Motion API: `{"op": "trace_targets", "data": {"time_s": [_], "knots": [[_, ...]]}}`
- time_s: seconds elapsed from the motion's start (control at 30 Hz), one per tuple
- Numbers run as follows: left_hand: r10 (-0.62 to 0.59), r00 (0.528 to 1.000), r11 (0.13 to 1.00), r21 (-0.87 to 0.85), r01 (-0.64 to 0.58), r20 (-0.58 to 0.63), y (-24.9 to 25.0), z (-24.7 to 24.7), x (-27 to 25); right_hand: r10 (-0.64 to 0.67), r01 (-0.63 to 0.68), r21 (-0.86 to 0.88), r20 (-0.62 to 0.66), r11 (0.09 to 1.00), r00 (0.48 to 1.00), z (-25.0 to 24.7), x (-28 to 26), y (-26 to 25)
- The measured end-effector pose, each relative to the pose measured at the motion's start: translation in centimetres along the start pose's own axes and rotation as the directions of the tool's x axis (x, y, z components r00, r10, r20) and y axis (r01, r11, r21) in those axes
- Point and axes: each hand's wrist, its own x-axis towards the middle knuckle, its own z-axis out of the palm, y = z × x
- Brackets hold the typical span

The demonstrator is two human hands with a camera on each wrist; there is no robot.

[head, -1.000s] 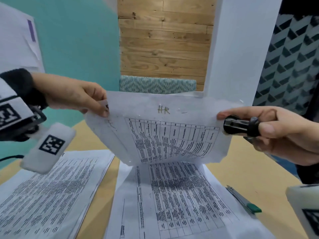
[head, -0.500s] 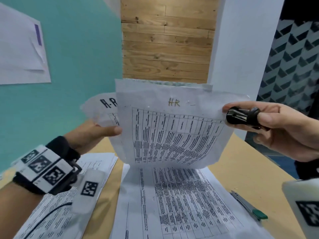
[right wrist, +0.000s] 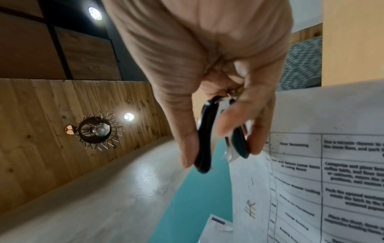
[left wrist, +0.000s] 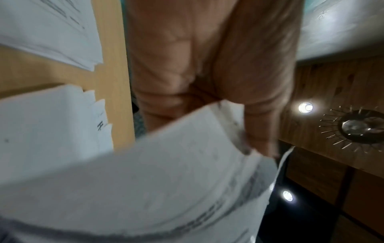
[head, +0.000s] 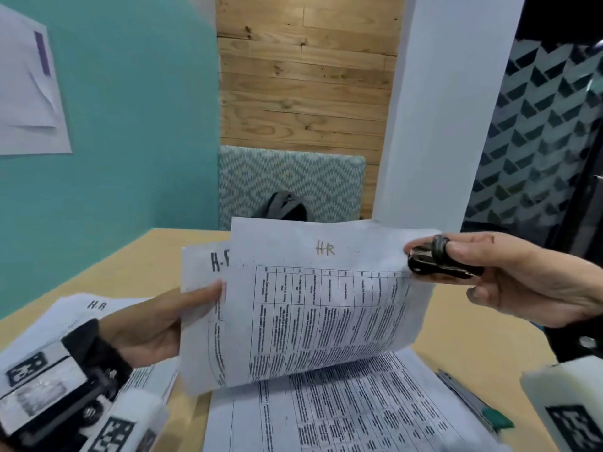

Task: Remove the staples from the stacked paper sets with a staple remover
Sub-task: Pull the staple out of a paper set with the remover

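Observation:
Two printed sheets are held up over the table. The front sheet (head: 326, 308) is marked "HR"; the back sheet (head: 202, 324), marked "H-R", sticks out at its left. My left hand (head: 208, 295) grips the back sheet's left edge, thumb in front, also seen blurred in the left wrist view (left wrist: 207, 82). My right hand (head: 439, 272) holds a black staple remover (head: 424, 261) at the front sheet's top right corner. In the right wrist view the staple remover (right wrist: 204, 134) sits between thumb and fingers, jaws at the sheet's (right wrist: 311, 164) edge. More printed sheets (head: 342, 412) lie flat below.
Another paper stack (head: 81, 308) lies on the wooden table (head: 137, 262) at the left, under my left wrist. A slim metal tool with a green end (head: 473, 402) lies at the right. Behind the table are a patterned bench, a grey bag (head: 287, 205) and a white pillar.
My left hand let go of the top left corner and now grips lower on the left edge. The sheets have fanned apart, showing the back sheet. My right hand keeps the remover at the corner.

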Motion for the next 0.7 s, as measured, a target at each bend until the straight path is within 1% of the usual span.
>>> {"op": "trace_targets", "data": {"time_s": [0.03,0.07,0.13,0.2,0.23,0.27,0.3,0.33,0.37,0.4,0.43,0.5,0.53,0.57,0.6,0.63,0.67,0.7], "knots": [[0.02,0.999,1.0,-0.015,-0.021,-0.05,0.2,-0.5,-0.5,0.004,-0.004,0.007,-0.007,1.0,1.0,0.0,0.1,0.2],[0.044,0.996,0.999,0.009,-0.044,-0.079,0.6,-0.9,-1.0,0.004,-0.004,0.013,-0.013,1.0,1.0,0.0,0.1,0.3],[0.13,0.99,0.978,0.17,-0.121,-0.045,2.4,-1.2,-1.8,0.0,0.0,0.013,-0.009,1.0,1.0,0.2,0.0,0.3],[0.269,0.963,0.903,0.351,-0.248,-0.012,5.1,0.2,-2.0,0.004,-0.004,-0.002,0.008,1.0,1.0,0.6,0.0,0.1],[0.347,0.938,0.837,0.454,-0.305,-0.009,6.6,1.0,-2.2,0.008,-0.008,-0.017,0.014,1.0,1.0,0.8,0.0,0.0],[0.413,0.911,0.744,0.582,-0.329,-0.012,8.0,1.8,-2.5,0.011,-0.01,-0.032,0.02,0.999,1.0,0.9,0.0,0.0],[0.463,0.886,0.625,0.711,-0.324,-0.004,9.3,2.6,-2.7,0.013,-0.012,-0.043,0.023,0.999,1.0,1.0,0.0,-0.1],[0.488,0.872,0.484,0.824,-0.295,0.025,10.4,3.3,-2.9,0.015,-0.014,-0.047,0.022,0.999,1.0,1.1,0.0,-0.1],[0.488,0.871,0.331,0.912,-0.243,0.055,11.0,4.1,-3.0,0.016,-0.016,-0.046,0.017,0.999,1.0,1.2,0.0,-0.1],[0.475,0.877,0.185,0.965,-0.184,0.076,11.3,5.0,-3.0,0.017,-0.017,-0.043,0.01,0.999,1.0,1.2,0.0,-0.2],[0.455,0.887,0.076,0.988,-0.131,0.083,11.1,6.2,-2.7,0.016,-0.016,-0.041,0.004,0.999,1.0,1.3,-0.1,-0.2],[0.378,0.925,-0.082,0.996,-0.019,0.049,10.1,8.8,-1.5,0.01,-0.01,-0.028,-0.01,1.0,1.0,1.5,-0.1,-0.1],[0.322,0.946,-0.141,0.99,0.018,0.029,9.4,9.7,-0.6,0.008,-0.008,-0.015,-0.016,1.0,1.0,1.5,-0.1,-0.1],[0.274,0.961,-0.168,0.985,0.03,0.018,8.7,10.4,0.3,0.006,-0.006,-0.005,-0.019,1.0,1.0,1.5,-0.1,0.0],[0.25,0.968,-0.166,0.986,0.026,0.017,8.1,10.9,1.2,0.007,-0.007,0.001,-0.017,1.0,1.0,1.5,-0.1,0.1],[0.244,0.969,-0.136,0.991,0.005,0.028,7.6,11.1,1.9,0.01,-0.01,0.003,-0.011,1.0,1.0,1.5,-0.1,0.1],[0.239,0.97,-0.075,0.997,-0.026,0.043,7.2,11.3,2.5,0.016,-0.016,0.004,-0.004,1.0,1.0,1.5,-0.1,0.2],[0.22,0.974,0.016,0.998,-0.06,0.055,6.9,11.1,3.1,0.019,-0.019,-0.003,0.006,1.0,1.0,1.5,-0.1,0.3]]}}
